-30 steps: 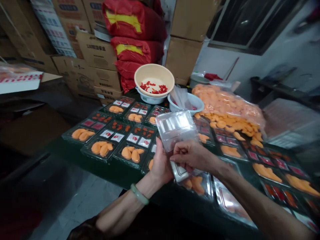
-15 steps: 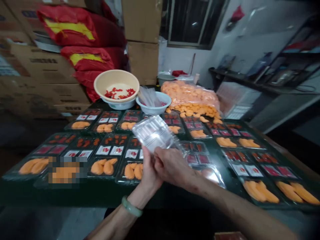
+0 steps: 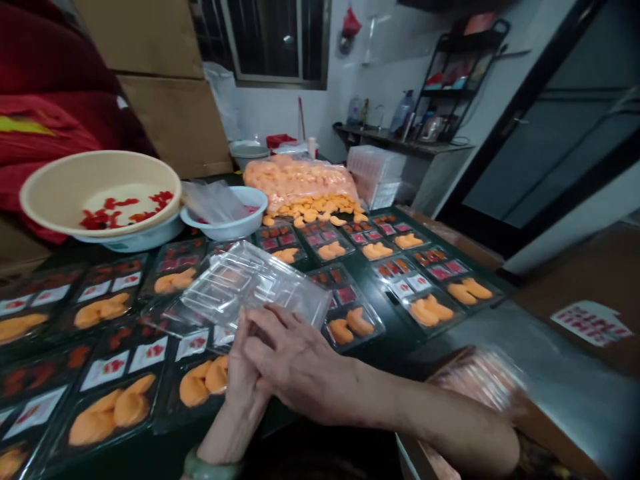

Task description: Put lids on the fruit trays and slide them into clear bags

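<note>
Both hands meet low in the middle of the view, at the near edge of a clear plastic compartment tray (image 3: 255,280). My left hand (image 3: 243,380) is closed on the tray's near edge, with a green bangle (image 3: 213,467) at its wrist. Across it lies my right hand (image 3: 305,367), its fingers curled at the same edge and partly hiding the left fingers. The tray is tilted above filled trays on the table; whether it is one sheet or more I cannot tell. A filled tray with orange pieces (image 3: 350,327) lies just right of it.
Rows of filled trays (image 3: 113,413) cover the dark green table. Behind stand a cream basin (image 3: 45,193) with red pieces, a light blue bowl (image 3: 225,230) and a large bag of orange pieces (image 3: 300,180). At lower right, a carton holds stacked clear plastic (image 3: 480,377).
The view has swung right, bringing the door and the carton of stacked plastic into sight. Both hands still hold the clear tray, now lower and tilted the other way.
</note>
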{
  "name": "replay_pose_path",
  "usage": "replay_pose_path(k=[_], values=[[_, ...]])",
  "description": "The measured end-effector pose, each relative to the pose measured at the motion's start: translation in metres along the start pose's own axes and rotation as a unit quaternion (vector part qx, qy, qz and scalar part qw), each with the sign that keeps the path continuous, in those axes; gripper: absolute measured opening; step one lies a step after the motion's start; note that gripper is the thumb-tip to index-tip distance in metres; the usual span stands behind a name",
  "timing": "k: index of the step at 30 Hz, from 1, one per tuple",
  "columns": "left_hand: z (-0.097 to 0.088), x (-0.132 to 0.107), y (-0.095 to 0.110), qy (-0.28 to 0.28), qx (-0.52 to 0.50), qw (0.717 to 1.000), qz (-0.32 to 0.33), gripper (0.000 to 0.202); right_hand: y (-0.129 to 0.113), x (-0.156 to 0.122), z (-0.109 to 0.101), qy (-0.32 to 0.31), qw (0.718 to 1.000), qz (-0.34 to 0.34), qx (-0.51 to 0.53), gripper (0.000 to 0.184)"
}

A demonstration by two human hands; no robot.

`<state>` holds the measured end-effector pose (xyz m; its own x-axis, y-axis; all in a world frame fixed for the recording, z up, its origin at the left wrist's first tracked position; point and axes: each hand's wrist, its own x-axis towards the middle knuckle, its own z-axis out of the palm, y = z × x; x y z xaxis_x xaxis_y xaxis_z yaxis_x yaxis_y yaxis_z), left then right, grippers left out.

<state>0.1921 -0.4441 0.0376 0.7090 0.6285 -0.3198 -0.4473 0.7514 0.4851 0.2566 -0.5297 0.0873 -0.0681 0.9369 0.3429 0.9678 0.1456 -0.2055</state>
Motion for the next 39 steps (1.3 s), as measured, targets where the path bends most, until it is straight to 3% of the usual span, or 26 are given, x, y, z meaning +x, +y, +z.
replay_pose_path(k=[4,7,10,13,15,19,22,27,31,34,37,39], values=[[0.023,-0.001,-0.011,0.017,0.040,0.999,-0.013,0.034,0.005,-0.022,-0.019,0.050,0.998,0.027,-0.034,0.025],[0.038,0.000,-0.017,0.034,0.075,0.997,-0.007,0.033,0.021,-0.042,-0.045,0.138,0.978,0.145,-0.056,0.020],[0.044,0.003,-0.015,0.062,0.105,0.992,0.018,0.030,0.062,-0.077,-0.077,0.242,0.921,0.303,0.031,0.023],[0.041,0.005,-0.007,0.082,0.129,0.987,0.044,0.029,0.118,-0.130,-0.092,0.278,0.857,0.383,0.204,0.041],[0.035,0.007,-0.001,0.077,0.129,0.987,0.051,0.028,0.155,-0.164,-0.085,0.276,0.819,0.441,0.242,0.051],[0.024,0.013,0.005,0.080,0.120,0.989,0.037,0.027,0.209,-0.202,-0.051,0.179,0.794,0.573,0.098,0.049],[0.020,0.014,0.007,0.091,0.126,0.987,0.049,0.027,0.219,-0.211,-0.038,0.139,0.788,0.599,0.026,0.039],[0.024,0.013,0.006,0.100,0.147,0.983,0.035,0.027,0.208,-0.211,-0.038,0.089,0.748,0.649,-0.106,0.041],[0.031,0.012,0.000,0.118,0.144,0.982,0.037,0.025,0.203,-0.209,-0.031,0.064,0.771,0.615,-0.155,0.038],[0.034,0.012,-0.002,0.116,0.140,0.983,0.027,0.025,0.204,-0.208,-0.021,0.057,0.815,0.549,-0.174,0.037],[0.038,0.011,-0.003,0.123,0.124,0.985,0.004,0.023,0.201,-0.203,-0.013,0.023,0.857,0.475,-0.197,0.047],[0.041,0.009,-0.003,0.143,0.107,0.984,0.008,0.023,0.196,-0.197,-0.010,-0.010,0.861,0.469,-0.198,0.053]])
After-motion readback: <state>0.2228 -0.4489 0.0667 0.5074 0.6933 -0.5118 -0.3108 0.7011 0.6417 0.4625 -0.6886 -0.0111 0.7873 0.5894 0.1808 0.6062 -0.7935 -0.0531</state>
